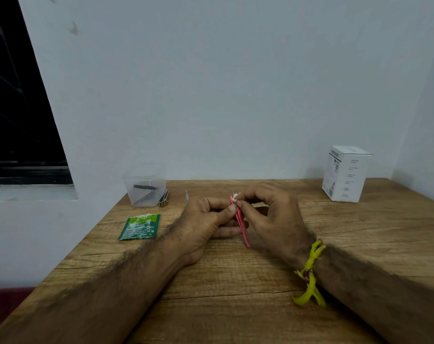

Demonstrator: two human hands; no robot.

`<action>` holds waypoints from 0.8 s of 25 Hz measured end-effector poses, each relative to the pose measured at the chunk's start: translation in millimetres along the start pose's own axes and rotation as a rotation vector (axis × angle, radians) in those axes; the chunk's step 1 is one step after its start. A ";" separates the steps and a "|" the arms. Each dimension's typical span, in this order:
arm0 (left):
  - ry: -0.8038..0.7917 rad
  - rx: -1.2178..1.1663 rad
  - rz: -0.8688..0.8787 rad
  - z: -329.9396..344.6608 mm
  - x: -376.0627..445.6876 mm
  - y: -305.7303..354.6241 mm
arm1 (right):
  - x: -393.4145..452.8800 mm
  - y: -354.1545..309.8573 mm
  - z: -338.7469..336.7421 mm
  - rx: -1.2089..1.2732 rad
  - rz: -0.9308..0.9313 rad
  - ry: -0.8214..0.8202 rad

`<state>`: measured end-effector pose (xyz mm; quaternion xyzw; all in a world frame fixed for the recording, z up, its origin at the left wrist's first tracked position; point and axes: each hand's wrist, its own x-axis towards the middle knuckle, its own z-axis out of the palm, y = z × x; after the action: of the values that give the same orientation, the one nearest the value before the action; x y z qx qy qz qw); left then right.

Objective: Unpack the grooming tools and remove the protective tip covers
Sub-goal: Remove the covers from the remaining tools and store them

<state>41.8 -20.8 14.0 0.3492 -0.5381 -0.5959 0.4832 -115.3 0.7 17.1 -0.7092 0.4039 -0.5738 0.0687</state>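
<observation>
Centrally, red tweezers gripped in left hand, right hand pinching their white tip cover

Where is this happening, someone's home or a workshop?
Most likely a room at home: a plain wooden table pushed into the corner of painted walls, a dark window on the left, and only small household things like a green sachet lying about.

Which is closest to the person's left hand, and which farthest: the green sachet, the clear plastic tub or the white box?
From the left hand, in the head view:
1. Green sachet, lying flat just to its left.
2. Clear plastic tub, farther back on the left, by the wall.
3. White box, far across at the table's back right.
</observation>
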 end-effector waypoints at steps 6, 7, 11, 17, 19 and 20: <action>0.024 -0.017 -0.006 1.5 0.0 0.9 | 0.2 -0.9 -2.6 -0.005 -0.026 -0.029; 0.030 -0.028 -0.008 1.3 -0.3 1.0 | 0.2 -1.1 -2.8 -0.005 -0.033 -0.027; 0.053 -0.052 -0.011 0.9 0.1 1.3 | 0.7 -1.8 -2.3 -0.014 -0.049 -0.037; 0.078 -0.087 -0.013 1.8 -0.3 2.3 | 0.3 -0.7 -1.9 -0.005 -0.041 -0.038; 0.085 -0.110 -0.014 2.0 -0.3 3.0 | 0.6 1.4 -2.1 -0.005 -0.055 -0.046; 0.086 -0.122 -0.014 1.6 -0.2 3.4 | 0.8 2.5 -1.9 0.000 -0.056 -0.045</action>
<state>41.0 -20.0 17.5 0.3483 -0.4771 -0.6154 0.5219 -118.2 -0.8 16.9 -0.7329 0.3824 -0.5592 0.0617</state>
